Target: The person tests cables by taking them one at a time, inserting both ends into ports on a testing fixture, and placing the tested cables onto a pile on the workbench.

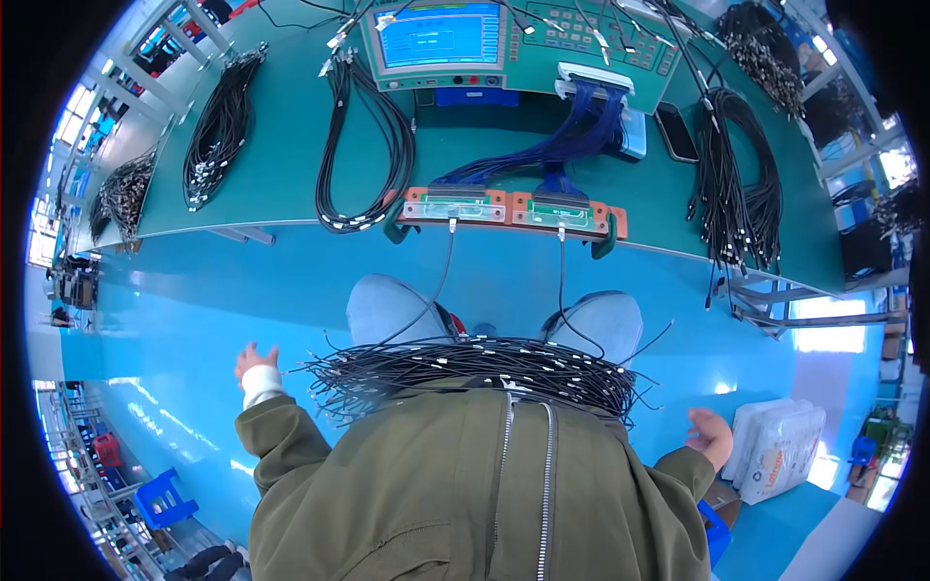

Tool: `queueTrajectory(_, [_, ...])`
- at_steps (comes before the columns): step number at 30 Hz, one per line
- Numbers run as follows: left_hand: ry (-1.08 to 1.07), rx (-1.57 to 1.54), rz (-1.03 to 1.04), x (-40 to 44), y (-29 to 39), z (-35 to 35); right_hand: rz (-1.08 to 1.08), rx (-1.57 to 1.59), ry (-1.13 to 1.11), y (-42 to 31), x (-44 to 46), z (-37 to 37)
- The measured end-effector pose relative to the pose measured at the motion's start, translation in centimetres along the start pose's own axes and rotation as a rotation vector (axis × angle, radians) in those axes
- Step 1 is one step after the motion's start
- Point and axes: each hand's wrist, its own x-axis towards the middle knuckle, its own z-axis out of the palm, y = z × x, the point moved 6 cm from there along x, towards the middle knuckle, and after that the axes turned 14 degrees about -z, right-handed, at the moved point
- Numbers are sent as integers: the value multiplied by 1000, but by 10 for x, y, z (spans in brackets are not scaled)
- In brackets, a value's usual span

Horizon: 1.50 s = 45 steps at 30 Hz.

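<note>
My left hand (256, 362) is held out to the left over the blue floor, fingers apart, with nothing in it. Low on the right, my right hand (712, 434) has loosely bent fingers, and no object shows in it. A thick bundle of black cables (475, 366) with pale tips and labels lies across my lap, between the hands and touched by neither. Two of its cables run up to the test fixture (511, 208) on the table edge. Their white plugs (452, 225) meet its left and right halves.
A green tester (441, 79) with a lit screen stands on the green table (281, 145), joined to the fixture by dark blue wires (528, 155). Black cable bundles (221, 131) lie on both sides. A phone (676, 133) rests at right. White wrapped packs (778, 450) stand beside my right hand.
</note>
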Motion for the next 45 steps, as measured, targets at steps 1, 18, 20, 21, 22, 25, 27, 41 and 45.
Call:
queueTrajectory(1, [-57, -513, 196, 34, 4, 36, -61, 28, 27, -22, 3, -3])
queueTrajectory(18, [-1544, -1906, 113, -71, 214, -37, -1435, 474, -391, -363, -127, 46])
queueTrajectory(20, [-2218, -1975, 154, -100, 202, -85, -1680, 978, -742, -377, -142, 59])
queueTrajectory(21, [-2227, -1931, 173, -111, 192, -101, -1780, 1291, -976, -383, -142, 67])
queueTrajectory(22, [-2238, -1889, 195, -123, 185, -117, -1635, 1633, -1320, -399, -151, 78])
queueTrajectory(25, [-2245, -1758, 331, -149, 189, -139, -1187, 1324, -1181, -439, -160, 132])
queueTrajectory(27, [-2030, -1652, 405, -173, 185, -138, -903, 1127, -1303, -461, -167, 167])
queueTrajectory(41, [-1408, -1885, 919, -166, 132, -167, -2159, 1056, -1083, -500, -232, 102])
queueTrajectory(45, [-1416, -2397, 330, -117, 108, -163, -2322, 1084, -884, -453, -228, 50])
